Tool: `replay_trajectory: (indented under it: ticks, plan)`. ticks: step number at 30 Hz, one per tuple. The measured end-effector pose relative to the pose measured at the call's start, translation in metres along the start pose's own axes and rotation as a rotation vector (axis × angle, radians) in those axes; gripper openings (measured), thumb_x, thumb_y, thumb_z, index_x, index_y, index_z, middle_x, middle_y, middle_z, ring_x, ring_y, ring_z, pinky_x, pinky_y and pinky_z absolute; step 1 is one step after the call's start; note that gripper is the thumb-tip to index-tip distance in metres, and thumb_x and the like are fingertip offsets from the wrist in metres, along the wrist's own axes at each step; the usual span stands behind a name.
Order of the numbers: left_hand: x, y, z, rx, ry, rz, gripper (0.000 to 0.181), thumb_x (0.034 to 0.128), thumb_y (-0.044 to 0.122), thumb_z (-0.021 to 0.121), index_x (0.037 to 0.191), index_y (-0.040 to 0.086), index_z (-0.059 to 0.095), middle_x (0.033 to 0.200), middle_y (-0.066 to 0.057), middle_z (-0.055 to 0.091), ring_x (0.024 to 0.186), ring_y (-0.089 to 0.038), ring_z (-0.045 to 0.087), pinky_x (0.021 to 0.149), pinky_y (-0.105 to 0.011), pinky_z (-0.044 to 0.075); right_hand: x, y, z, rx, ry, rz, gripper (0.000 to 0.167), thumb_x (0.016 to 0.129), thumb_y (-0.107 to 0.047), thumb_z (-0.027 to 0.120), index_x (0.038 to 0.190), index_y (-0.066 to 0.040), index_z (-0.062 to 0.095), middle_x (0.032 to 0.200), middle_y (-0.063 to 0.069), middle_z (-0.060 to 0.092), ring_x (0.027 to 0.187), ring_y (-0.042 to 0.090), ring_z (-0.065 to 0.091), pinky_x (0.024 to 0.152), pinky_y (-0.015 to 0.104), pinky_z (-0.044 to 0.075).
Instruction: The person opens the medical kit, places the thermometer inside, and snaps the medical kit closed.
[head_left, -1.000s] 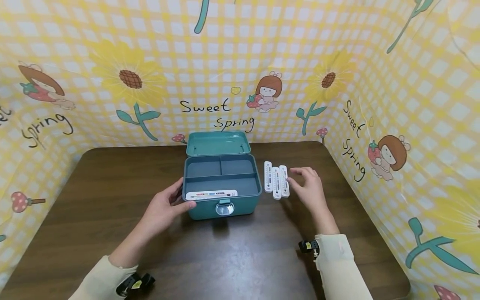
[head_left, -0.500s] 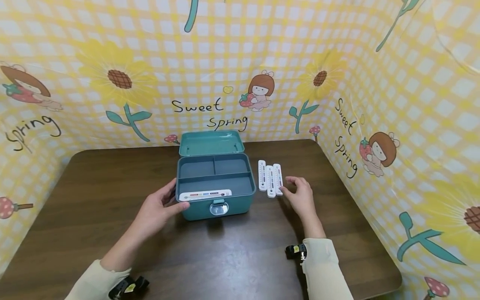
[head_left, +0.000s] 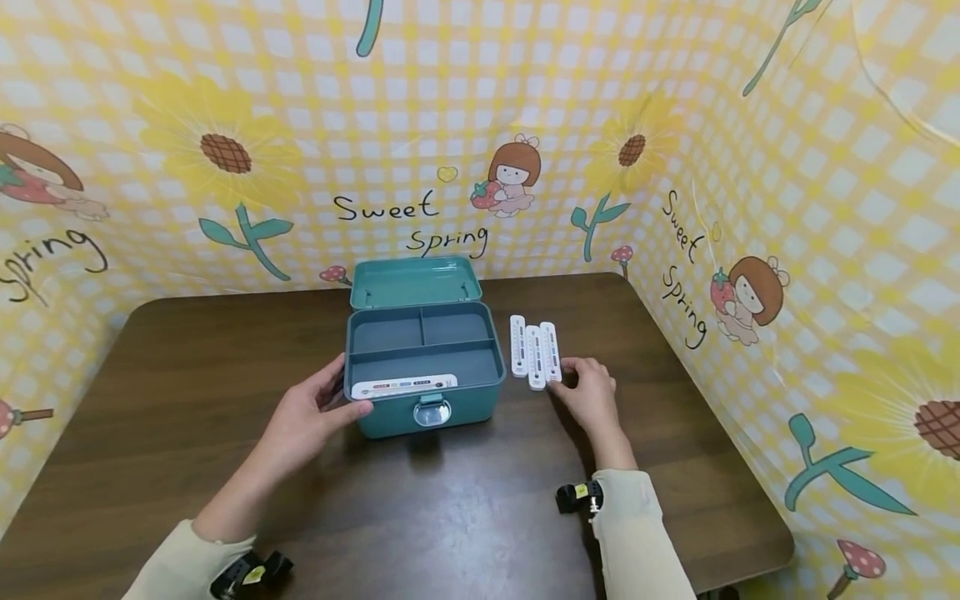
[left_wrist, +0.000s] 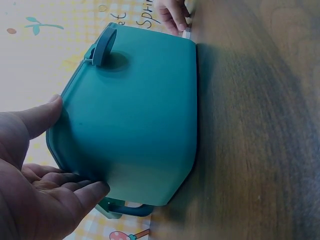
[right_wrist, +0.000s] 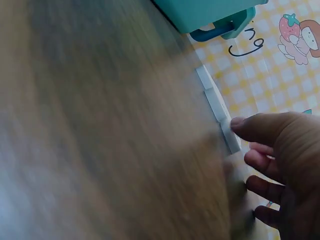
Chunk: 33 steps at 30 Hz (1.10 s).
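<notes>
A teal storage box [head_left: 427, 412] stands with its lid [head_left: 416, 282] raised, showing a grey divided tray [head_left: 405, 365]. My left hand [head_left: 309, 417] holds the box's near left corner, thumb at the front rim and fingers against the side wall. One white thermometer strip [head_left: 405, 385] lies along the front of the tray. To the right of the box, three white thermometers [head_left: 534, 357] lie side by side on the table. My right hand [head_left: 592, 400] is at the rightmost one, thumb touching its near end and the other fingers loosely bent beside it.
The dark wooden table [head_left: 420, 517] has a checked yellow cloth [head_left: 300, 100] hung behind and around its sides. A clear latch [head_left: 432, 411] sits on the box's front. The box's side handle [left_wrist: 131, 209] hangs down in the left wrist view.
My right hand has moved nearer and lower, from the rightmost thermometer's side to its near end. My left hand stays on the box. The whole head view has shifted a little.
</notes>
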<state>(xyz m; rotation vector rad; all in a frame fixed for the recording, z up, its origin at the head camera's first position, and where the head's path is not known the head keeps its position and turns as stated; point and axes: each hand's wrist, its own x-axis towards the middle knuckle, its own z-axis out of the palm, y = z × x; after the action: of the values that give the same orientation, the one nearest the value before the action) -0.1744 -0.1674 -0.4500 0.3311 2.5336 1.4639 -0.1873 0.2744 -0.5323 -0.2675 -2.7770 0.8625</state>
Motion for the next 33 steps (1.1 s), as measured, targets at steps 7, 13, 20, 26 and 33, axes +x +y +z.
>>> replay_trajectory:
  ticks: [7,13,20,26,33]
  plan:
    - [0.001,0.002,-0.001,0.011,-0.001,-0.007,0.104,0.0859,0.06,0.075,0.164,0.013,0.025,0.162,-0.019,0.038,0.141,-0.04,0.048,0.106,-0.05,0.047,0.001,-0.004,0.007,-0.085,0.04,0.017,0.05,0.083,-0.036,0.086,0.121,-0.006,0.072,0.119,0.014,0.068,0.116,0.037,0.055,0.101,0.053,0.035]
    - [0.0,0.001,-0.002,0.016,-0.007,-0.014,0.105,0.0855,0.061,0.075,0.164,0.013,0.024,0.162,-0.02,0.037,0.141,-0.042,0.047,0.106,-0.05,0.047,0.001,-0.01,0.014,-0.152,0.09,0.08,0.05,0.08,-0.045,0.087,0.108,-0.006,0.075,0.107,0.012,0.069,0.106,0.036,0.056,0.096,0.052,0.04]
    - [-0.001,-0.001,-0.002,0.006,0.002,-0.008,0.104,0.0858,0.06,0.075,0.164,0.012,0.025,0.162,-0.02,0.038,0.141,-0.042,0.048,0.105,-0.05,0.047,0.002,-0.018,0.016,-0.202,0.138,0.157,0.043,0.08,-0.047,0.085,0.093,-0.006,0.075,0.094,0.013,0.067,0.097,0.038,0.057,0.087,0.053,0.042]
    - [-0.002,-0.005,0.002,-0.035,0.01,0.005,0.103,0.0865,0.056,0.077,0.163,0.009,0.026,0.162,-0.019,0.038,0.141,-0.038,0.049,0.105,-0.048,0.048,0.001,-0.018,0.012,-0.178,0.18,0.234,0.03,0.079,-0.035,0.08,0.085,-0.006,0.076,0.09,0.016,0.069,0.095,0.04,0.06,0.086,0.055,0.043]
    - [0.0,-0.005,0.002,-0.027,0.022,-0.002,0.103,0.0852,0.057,0.078,0.163,0.011,0.028,0.162,-0.017,0.039,0.14,-0.037,0.051,0.107,-0.051,0.048,0.005,-0.008,0.001,-0.042,0.24,0.296,0.031,0.079,-0.028,0.076,0.098,-0.004,0.077,0.098,0.018,0.073,0.1,0.043,0.06,0.092,0.058,0.04]
